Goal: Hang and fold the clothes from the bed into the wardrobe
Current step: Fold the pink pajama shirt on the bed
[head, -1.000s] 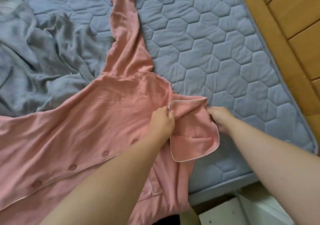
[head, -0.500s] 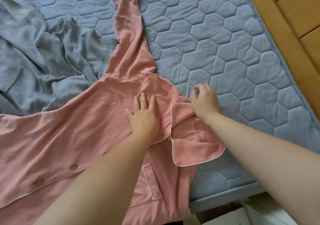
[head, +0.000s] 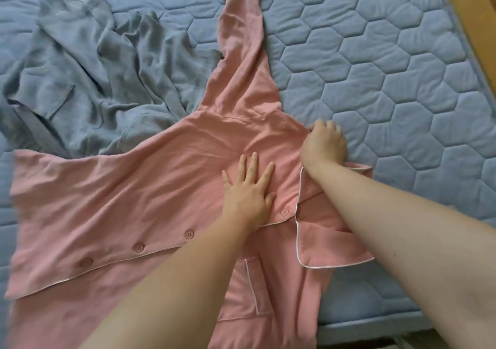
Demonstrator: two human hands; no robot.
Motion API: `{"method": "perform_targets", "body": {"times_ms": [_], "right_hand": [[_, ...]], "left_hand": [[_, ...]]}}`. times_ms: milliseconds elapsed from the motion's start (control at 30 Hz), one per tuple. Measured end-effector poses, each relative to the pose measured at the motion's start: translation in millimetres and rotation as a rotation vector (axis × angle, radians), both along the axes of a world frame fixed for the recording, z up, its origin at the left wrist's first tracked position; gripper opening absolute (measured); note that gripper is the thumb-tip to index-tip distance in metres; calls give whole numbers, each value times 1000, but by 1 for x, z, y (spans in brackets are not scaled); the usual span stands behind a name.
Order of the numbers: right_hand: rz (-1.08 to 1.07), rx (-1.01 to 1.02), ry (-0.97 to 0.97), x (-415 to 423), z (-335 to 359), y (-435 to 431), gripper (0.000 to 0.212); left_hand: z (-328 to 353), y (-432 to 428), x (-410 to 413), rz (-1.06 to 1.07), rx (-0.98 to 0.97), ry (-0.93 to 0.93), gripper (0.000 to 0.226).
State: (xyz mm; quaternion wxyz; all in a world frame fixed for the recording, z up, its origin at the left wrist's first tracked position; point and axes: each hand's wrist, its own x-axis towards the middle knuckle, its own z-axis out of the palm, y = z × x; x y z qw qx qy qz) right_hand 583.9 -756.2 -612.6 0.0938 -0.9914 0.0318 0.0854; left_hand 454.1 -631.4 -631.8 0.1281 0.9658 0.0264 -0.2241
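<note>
A blue quilted mattress (head: 375, 80) with a hexagon pattern fills the frame. A pink buttoned pyjama shirt with white piping (head: 134, 187) lies spread across its centre and lower left. A crumpled grey garment (head: 94, 80) lies at the upper left. The left hand (head: 248, 190) presses flat on the shirt at centre, fingers spread. The right hand (head: 324, 144), just right of it, curls at the shirt's edge; whether it pinches the cloth cannot be told.

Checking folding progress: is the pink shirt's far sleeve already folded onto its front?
No, the far sleeve of the pink shirt lies stretched out across the mattress, away from its front.
</note>
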Motion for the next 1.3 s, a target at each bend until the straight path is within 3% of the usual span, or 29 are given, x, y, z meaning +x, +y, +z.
{"method": "perform_targets", "body": {"times_ms": [100, 167, 267, 333, 433, 500, 600, 700, 767, 800, 900, 967, 1100, 1200, 1300], "right_hand": [[427, -9, -193, -22, 2, 21, 50], [666, -93, -63, -36, 7, 39, 61], [634, -240, 202, -60, 16, 80, 64], [520, -182, 240, -79, 26, 119, 65], [584, -46, 193, -107, 35, 181, 61], [641, 43, 155, -117, 40, 221, 59], [700, 135, 123, -122, 40, 268, 50], [774, 139, 89, -123, 32, 302, 33], [734, 116, 127, -124, 30, 320, 32], [692, 83, 172, -124, 31, 328, 33], [618, -123, 305, -120, 34, 343, 33], [612, -182, 341, -115, 40, 351, 23], [605, 53, 43, -115, 53, 370, 16], [601, 40, -22, -122, 49, 377, 20], [525, 53, -96, -141, 41, 372, 28]], "left_hand": [[9, 24, -5, -16, -63, 8, 62], [15, 47, -13, 50, -62, 18, 63], [25, 94, -31, 123, -21, 54, 62], [35, 129, -46, 86, -6, 44, 59], [50, 189, -69, 128, -11, -175, 44], [56, 234, -82, 312, 5, -342, 42], [52, 297, -96, 733, 32, -348, 55], [34, 347, -92, 1327, -381, -209, 76], [26, 369, -87, 1545, -593, -165, 87], [21, 379, -86, 1579, -635, -148, 82], [17, 396, -91, 1459, -680, -71, 26], [21, 406, -97, 1294, -629, -119, 7], [40, 428, -101, 1163, -384, -324, 12], [47, 432, -99, 1206, -317, -350, 5], [46, 411, -106, 1141, -198, -329, 29]]}}
